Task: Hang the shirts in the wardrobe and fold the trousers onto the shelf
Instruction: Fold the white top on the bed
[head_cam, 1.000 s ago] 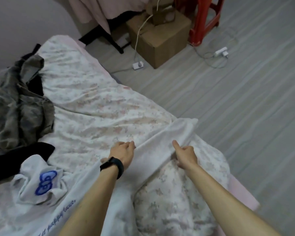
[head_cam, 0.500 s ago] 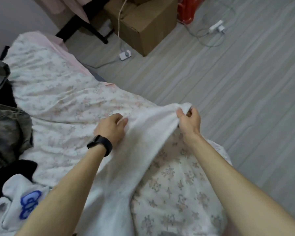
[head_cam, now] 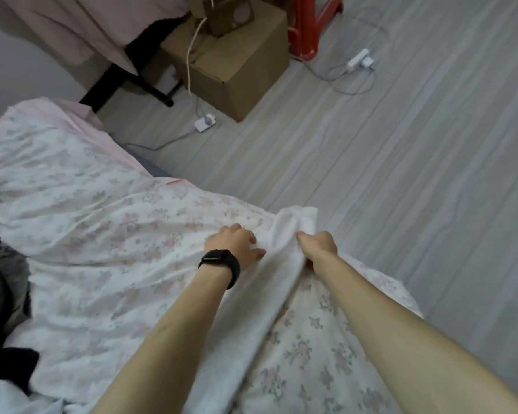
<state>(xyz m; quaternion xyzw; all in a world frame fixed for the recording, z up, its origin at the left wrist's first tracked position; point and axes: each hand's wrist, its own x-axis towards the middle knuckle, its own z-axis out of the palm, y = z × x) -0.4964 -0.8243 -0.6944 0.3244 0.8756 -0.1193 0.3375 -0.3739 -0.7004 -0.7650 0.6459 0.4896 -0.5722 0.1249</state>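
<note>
Hidden or cut off: the fingertips of both hands are tucked under and out of sight. The lower end of the white cloth garment (head_cam: 277, 264) passes beneath the left forearm and off the bottom edge, so we cannot tell whether it is a shirt or trousers. At the left edge, a crumpled grey-green garment (head_cam: 0, 297) and a black garment (head_cam: 12, 366) are only partly in frame.

Hands: the left hand (head_cam: 234, 243), with a black wristband (head_cam: 222, 262) on its wrist, has its fingers curled down over the garment's left edge and grips it. The right hand (head_cam: 317, 245) is a closed fist with the garment's right edge bunched inside. The hands are near each other, with the cloth gathered between them.

Garment position: it lies lengthwise on the bed with the pale floral sheet (head_cam: 102, 234), and its far end is near the bed's floor-side edge.

Room: grey plank floor (head_cam: 401, 204). On it stand a brown cardboard box (head_cam: 240, 73) and, just beside that, a red plastic stool (head_cam: 311, 28), cut off at the top. A white charger block (head_cam: 360, 58) and a white plug (head_cam: 204, 124) lie on the floor with their cords. A pink draped cloth (head_cam: 72, 28) hangs over a black frame (head_cam: 150, 86).
</note>
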